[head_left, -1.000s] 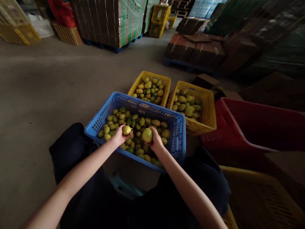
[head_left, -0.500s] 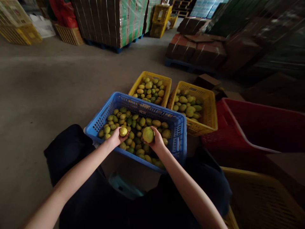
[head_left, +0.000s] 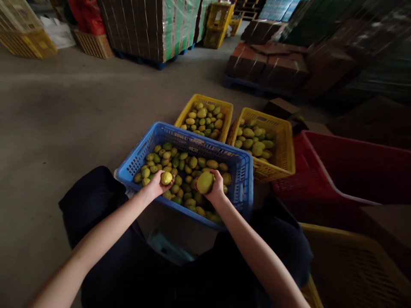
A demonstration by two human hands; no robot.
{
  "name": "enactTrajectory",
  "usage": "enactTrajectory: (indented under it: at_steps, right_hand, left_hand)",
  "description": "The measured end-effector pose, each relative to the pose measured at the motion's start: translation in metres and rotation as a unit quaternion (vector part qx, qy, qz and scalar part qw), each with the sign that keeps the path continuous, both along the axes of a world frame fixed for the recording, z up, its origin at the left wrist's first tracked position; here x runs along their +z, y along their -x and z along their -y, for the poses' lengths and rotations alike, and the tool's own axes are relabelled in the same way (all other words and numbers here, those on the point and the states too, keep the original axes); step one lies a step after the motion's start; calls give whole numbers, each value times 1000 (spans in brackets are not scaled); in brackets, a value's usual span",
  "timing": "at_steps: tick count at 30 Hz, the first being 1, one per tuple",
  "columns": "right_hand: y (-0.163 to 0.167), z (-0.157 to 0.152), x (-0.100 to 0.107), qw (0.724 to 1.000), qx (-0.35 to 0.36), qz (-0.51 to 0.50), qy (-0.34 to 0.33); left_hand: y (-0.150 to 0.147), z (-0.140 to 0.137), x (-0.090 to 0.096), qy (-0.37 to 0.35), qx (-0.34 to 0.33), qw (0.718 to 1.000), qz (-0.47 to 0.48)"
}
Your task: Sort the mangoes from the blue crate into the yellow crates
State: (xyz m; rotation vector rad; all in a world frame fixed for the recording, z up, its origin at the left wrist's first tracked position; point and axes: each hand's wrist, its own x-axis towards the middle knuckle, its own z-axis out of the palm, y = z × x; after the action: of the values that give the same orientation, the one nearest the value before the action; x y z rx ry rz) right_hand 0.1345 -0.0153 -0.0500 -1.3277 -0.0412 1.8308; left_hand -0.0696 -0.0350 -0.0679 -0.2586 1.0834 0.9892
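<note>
My left hand [head_left: 157, 185] is closed around a small yellow lemon [head_left: 166, 178], above the left part of the blue crate [head_left: 205, 147]. In my right hand [head_left: 217, 188] is a larger yellow-green lemon [head_left: 205, 182], gripped from its right side with the thumb on top. Both hands are over the crate's near half, some distance apart. Beneath them lie many loose lemons [head_left: 185, 188], green to yellow and of mixed sizes. My fingertips are partly hidden behind the fruit.
Two yellow crates [head_left: 221, 105] [head_left: 284, 141] of lemons stand behind the blue one. A red crate [head_left: 324, 171] is to the right, with another yellow crate [head_left: 337, 235] at lower right. Farther back are wrapped pallet stacks [head_left: 138, 30] and flat cartons [head_left: 266, 60].
My right hand has shifted slightly right and turned the larger lemon in its grip, so it now shows longer and tilted. My left hand holds its lemon almost still.
</note>
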Motion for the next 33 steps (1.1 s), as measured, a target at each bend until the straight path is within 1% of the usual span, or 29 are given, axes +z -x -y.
enactTrajectory:
  at_steps: [3,10,18,26,29,33]
  right_hand:
    - [-1,-1,0,1000,-13,22,-10]
    - [-1,-4,-5,999,18,42,4]
    - [6,-2,-13,997,51,51,36]
    - [13,2,-17,992,95,35,71]
    - [13,1,-15,992,109,23,65]
    - [12,-1,-7,993,109,4,35]
  left_hand:
    - [-3,-1,0,-3,-4,1000,0]
    - [-10,-4,0,-1,-15,1000,1]
    - [-27,-6,13,5,-11,1000,0]
    - [-42,-14,11,7,5,1000,10]
    - [-46,-18,11,6,20,1000,12]
    - [-49,-22,12,9,38,999,10]
